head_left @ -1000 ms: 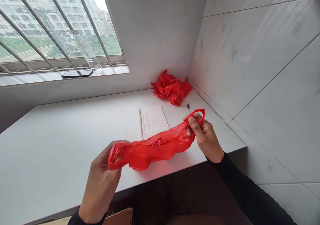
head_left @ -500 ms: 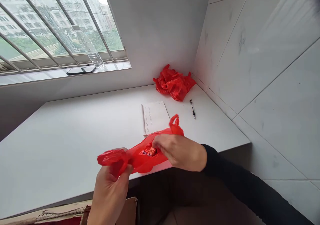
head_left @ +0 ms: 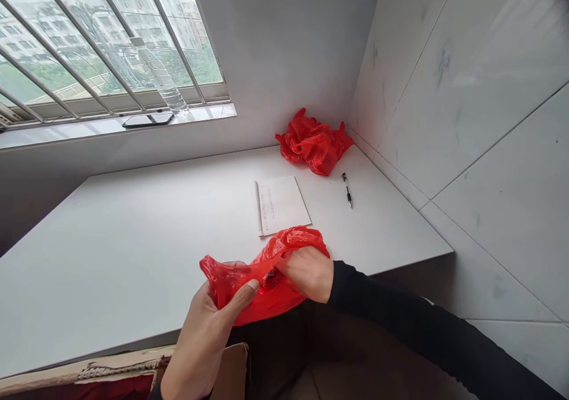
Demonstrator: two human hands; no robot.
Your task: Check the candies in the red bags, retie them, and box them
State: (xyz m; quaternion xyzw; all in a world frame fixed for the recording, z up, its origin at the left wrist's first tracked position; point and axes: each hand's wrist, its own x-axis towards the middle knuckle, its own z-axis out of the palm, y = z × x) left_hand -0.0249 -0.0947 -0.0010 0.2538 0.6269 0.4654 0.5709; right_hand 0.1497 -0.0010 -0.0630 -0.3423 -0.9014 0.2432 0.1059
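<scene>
A red plastic bag (head_left: 275, 305) hangs over the front edge of the white table. My left hand (head_left: 213, 320) grips its left side, with the thumb pressed on the outside of the film. Through the bag's mouth reaches my right hand (head_left: 309, 272); its fingers are hidden inside the bag. Just left of those fingers, a small item with a dark and red pattern (head_left: 269, 278) shows in the opening. What kind of thing it is, and whether my right fingers hold it, I cannot make out.
Behind the bag lie a notebook with writing (head_left: 284, 205) and a black pen (head_left: 347, 191). Another crumpled red bag (head_left: 315, 142) rests in the wall corner. A water bottle (head_left: 164, 83) and a phone (head_left: 147, 120) are on the windowsill. Below the table is an open cardboard box (head_left: 120, 361).
My right hand has gone deeper into the bag, so its fingers are now covered. The left hand has shifted right along the film. The bag's right handle loop no longer stands up.
</scene>
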